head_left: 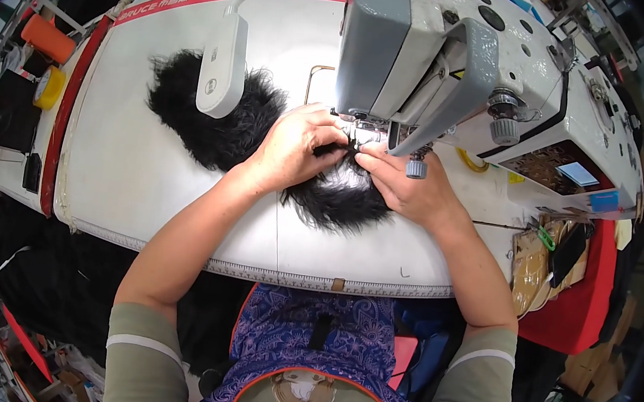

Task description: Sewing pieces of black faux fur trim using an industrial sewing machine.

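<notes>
Black long-haired fur material (340,201) lies under the head of a grey and white sewing machine (371,48). My left hand (297,144) pinches the fur's edge just left of the presser foot (357,135). Close against the foot on the other side, my right hand (413,184) has its fingers pressed onto the same edge. The fur loops toward me below both hands. A larger mass of black fur (247,125) spreads to the left of my left hand; whether it joins the piece at the foot cannot be made out.
A white lamp (222,70) on a bent arm hangs over the larger fur mass. A measuring tape (290,275) runs along the table's front edge. To the left sit a yellow tape roll (50,87) and an orange cylinder (48,39). Cardboard (530,268) lies at the right end.
</notes>
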Demonstrator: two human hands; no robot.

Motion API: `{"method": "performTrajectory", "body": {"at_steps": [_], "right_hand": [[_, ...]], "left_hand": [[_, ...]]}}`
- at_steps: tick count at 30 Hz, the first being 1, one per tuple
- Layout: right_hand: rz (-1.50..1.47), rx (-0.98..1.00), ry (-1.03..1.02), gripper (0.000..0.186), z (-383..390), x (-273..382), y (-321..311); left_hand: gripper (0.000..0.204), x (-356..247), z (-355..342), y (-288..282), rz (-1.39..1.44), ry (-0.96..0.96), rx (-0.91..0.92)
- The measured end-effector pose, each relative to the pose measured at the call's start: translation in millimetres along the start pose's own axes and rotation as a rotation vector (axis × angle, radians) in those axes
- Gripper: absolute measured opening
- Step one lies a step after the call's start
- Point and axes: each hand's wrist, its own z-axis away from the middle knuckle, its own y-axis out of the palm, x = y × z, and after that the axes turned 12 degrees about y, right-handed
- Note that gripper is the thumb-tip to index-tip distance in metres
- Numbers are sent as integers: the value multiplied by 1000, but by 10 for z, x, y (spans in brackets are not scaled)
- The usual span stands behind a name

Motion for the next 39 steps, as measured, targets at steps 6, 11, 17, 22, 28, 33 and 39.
{"method": "performTrajectory", "body": {"at_steps": [6,11,17,22,28,33,39], "right_hand": [[-46,41,87,22,-18,-32,27],[-48,78,156,20,-26,-92,73],[-24,209,266,24,40,-237,167],[61,220,261,25,107,-305,268],[41,216,243,30,118,-312,267],[18,184,265,28,146,-330,262],[16,213,304,22,152,-363,314]], "left_hand": [[19,13,-31,-27,-9,-57,47],[17,30,-91,-50,-15,-31,25],[19,38,-116,-72,-46,-73,74],[20,32,-86,-95,103,-160,46],[16,-18,-94,-97,105,-242,1],[15,-28,-132,-106,76,-174,-16],[16,-13,-169,-120,119,-166,1]]}}
